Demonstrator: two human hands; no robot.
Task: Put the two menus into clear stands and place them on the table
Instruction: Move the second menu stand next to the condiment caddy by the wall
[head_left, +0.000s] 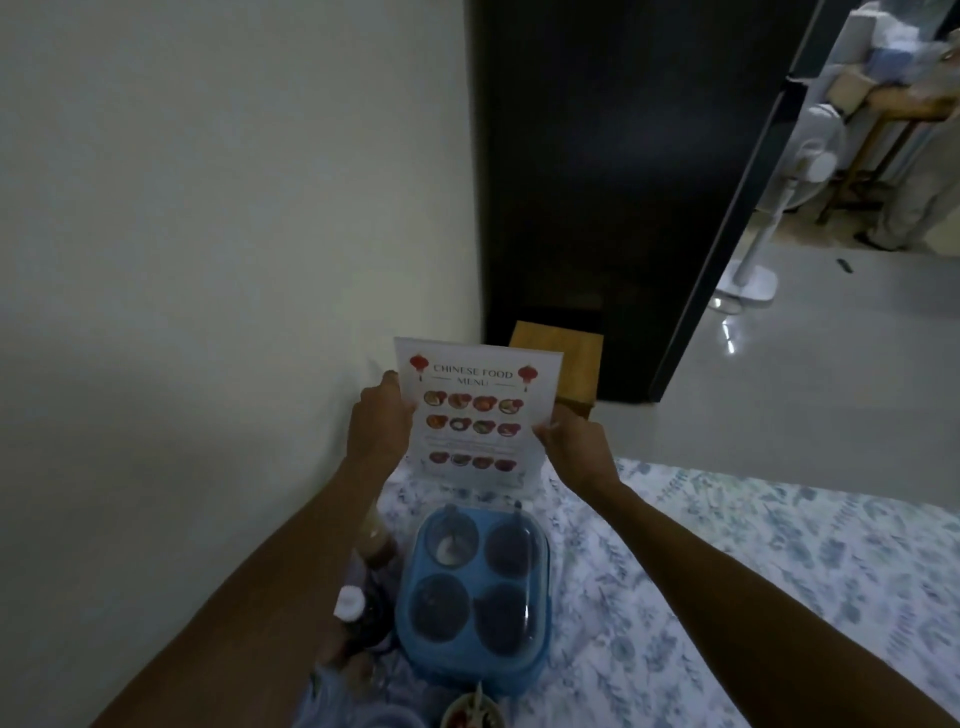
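The pale wall (208, 208) filled the left half of the view, with a dark panel (613, 182) to its right and a glossy floor (779, 374) beyond. A counter (753, 571) under a floral-patterned cloth occupied the lower right and ran up to the wall. A white standing fan (800, 171) stood on the floor at far right, well apart from the counter. A wooden stool (563, 358) sat just behind the counter's far end.

On the counter, a blue four-compartment condiment tray (470, 592) under a clear lid stood between the two forearms. Dark bottles (371, 587) stood just beside the tray's left edge, one with a white cap. A small bowl (475, 714) was cut off by the bottom edge.

The menu (475, 415), headed "Chinese Food Menu" and showing rows of dishes, was held upright above the far end of the counter, beyond the tray. Whether it sat inside a clear stand could not be told, nor whether its lower edge touched the cloth.

The left hand (379, 423) was closed on the menu's left edge, fingers behind the sheet. The right hand (576, 449) pinched the right edge lower down.
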